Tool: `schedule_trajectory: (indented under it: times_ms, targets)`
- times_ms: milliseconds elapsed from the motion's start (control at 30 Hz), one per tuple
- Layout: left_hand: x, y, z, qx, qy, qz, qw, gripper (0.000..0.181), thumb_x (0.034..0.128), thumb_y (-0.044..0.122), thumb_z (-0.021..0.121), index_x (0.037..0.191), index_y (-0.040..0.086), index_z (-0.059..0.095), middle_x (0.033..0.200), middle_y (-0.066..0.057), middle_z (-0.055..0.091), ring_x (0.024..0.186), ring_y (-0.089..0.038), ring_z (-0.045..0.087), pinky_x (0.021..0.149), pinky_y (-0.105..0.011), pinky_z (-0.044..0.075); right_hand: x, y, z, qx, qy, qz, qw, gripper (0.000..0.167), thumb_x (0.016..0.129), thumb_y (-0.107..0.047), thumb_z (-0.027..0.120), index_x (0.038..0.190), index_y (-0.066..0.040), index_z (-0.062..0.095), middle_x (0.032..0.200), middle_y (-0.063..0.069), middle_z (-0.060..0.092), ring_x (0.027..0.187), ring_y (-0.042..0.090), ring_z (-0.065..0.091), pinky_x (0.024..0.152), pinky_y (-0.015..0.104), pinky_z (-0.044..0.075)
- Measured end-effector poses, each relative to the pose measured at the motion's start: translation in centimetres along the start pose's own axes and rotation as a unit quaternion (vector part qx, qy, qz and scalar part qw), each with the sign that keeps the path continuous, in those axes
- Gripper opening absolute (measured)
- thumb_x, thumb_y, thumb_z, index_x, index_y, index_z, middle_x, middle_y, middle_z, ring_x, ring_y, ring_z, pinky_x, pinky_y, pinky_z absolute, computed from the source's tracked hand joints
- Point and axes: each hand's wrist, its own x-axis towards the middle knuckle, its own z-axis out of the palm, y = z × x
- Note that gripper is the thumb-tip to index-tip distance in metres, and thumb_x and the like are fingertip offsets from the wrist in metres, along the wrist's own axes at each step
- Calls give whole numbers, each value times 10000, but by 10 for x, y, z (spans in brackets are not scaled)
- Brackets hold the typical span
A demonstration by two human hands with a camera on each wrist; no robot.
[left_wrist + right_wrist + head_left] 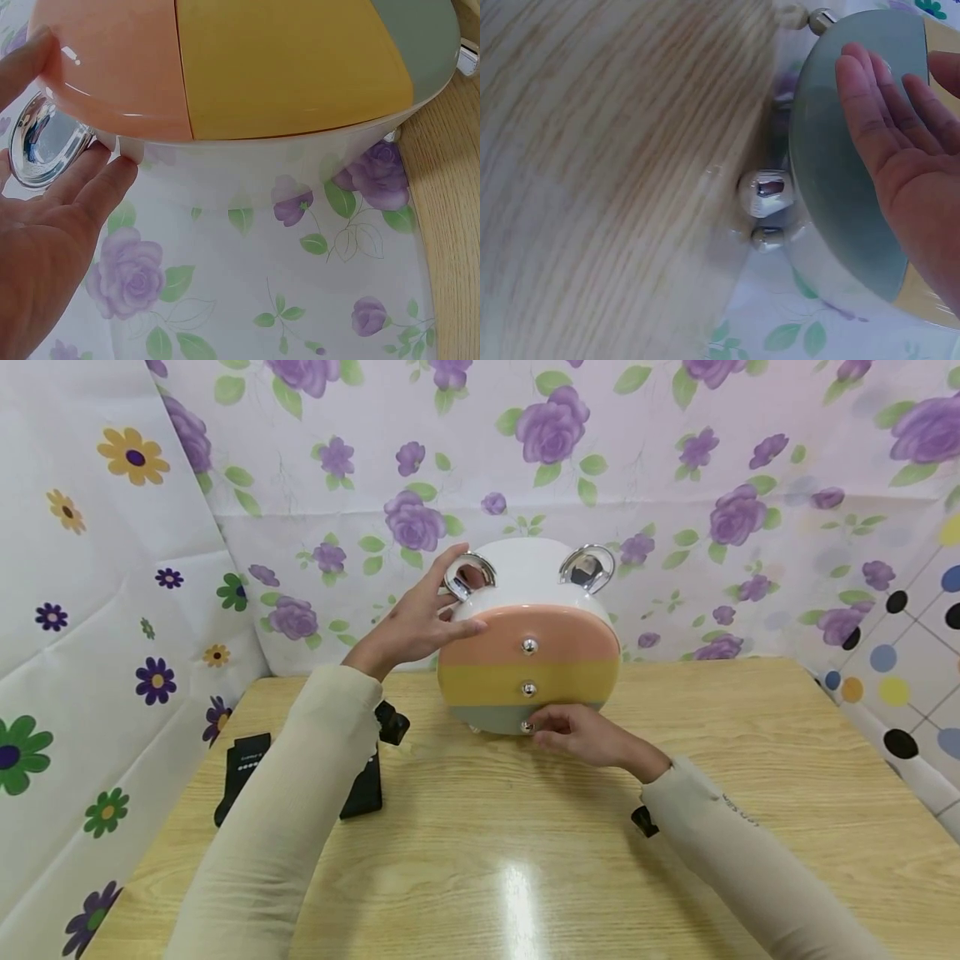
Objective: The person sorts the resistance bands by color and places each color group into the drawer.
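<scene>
An oval box [529,635] with a white shell stands upright on the table. Its front has orange, yellow and green bands, each with a round silver knob, and two chrome ring-shaped ears rise from the top. My left hand [415,618] holds the box's upper left edge: the thumb lies on the orange band [120,67], while other fingers reach behind the chrome ear [49,142] and against the white side. At the lowest knob [527,727] are the fingertips of my right hand [581,735]. Its fingers extend across the green band [840,157], thumb apart.
Black flat items [243,768] lie on the wooden table [465,835] at the left, partly behind the left sleeve. Behind the box hangs a floral cloth backdrop [322,485]. Small chrome ball feet [765,193] support the box.
</scene>
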Motion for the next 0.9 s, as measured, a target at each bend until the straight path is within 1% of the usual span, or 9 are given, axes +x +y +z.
schedule_trajectory:
  times_ms: [100, 333, 400, 567, 733, 900]
  targets:
    - [0, 0, 0, 21, 15, 4, 10000, 982, 913, 252, 758, 1597, 395, 68, 1660, 4, 71, 1453, -326, 318, 1144, -430, 367, 0, 2, 1, -37, 37, -37, 10000, 321, 1033, -91, 561, 1303, 81, 570, 1199, 271, 605, 1067, 419, 626, 875, 518, 560]
    - [-1, 0, 0, 63, 58, 1, 10000, 984, 906, 276, 767, 1595, 400, 75, 1659, -2, 91, 1447, -321, 333, 1134, -418, 383, 4, 7, 7, -299, 84, -52, 9995, 389, 1030, -106, 570, 1368, 83, 527, 1243, 265, 611, 1124, 342, 624, 892, 386, 558]
    - [-1, 0, 0, 62, 55, 13, 10000, 982, 907, 276, 765, 1596, 397, 76, 1658, -5, 91, 1447, -327, 330, 1137, -428, 378, 6, 8, 8, -364, 52, -1, 9993, 408, 1031, -120, 572, 1388, 72, 516, 1250, 259, 614, 1131, 325, 625, 902, 380, 555]
    - [-1, 1, 0, 51, 54, 46, 10000, 979, 911, 268, 761, 1598, 388, 74, 1658, -3, 81, 1448, -337, 325, 1141, -445, 369, 10, 9, 10, -378, -35, 109, 9992, 421, 1031, -110, 563, 1421, 37, 502, 1259, 243, 617, 1116, 299, 635, 877, 365, 556]
    - [-1, 1, 0, -15, 55, 42, 10000, 972, 913, 254, 758, 1598, 381, 80, 1657, -9, 86, 1448, -338, 323, 1142, -436, 369, 9, 9, 11, -333, 51, 230, 9992, 418, 1027, -96, 561, 1424, 26, 512, 1253, 235, 626, 1101, 299, 646, 853, 358, 563]
    - [-1, 1, 0, -43, 44, 34, 10000, 978, 909, 251, 764, 1599, 380, 83, 1657, -7, 93, 1449, -333, 324, 1142, -425, 370, 8, 8, 12, -296, 116, 271, 9991, 417, 1027, -101, 560, 1421, 31, 516, 1255, 238, 628, 1111, 306, 648, 859, 362, 569]
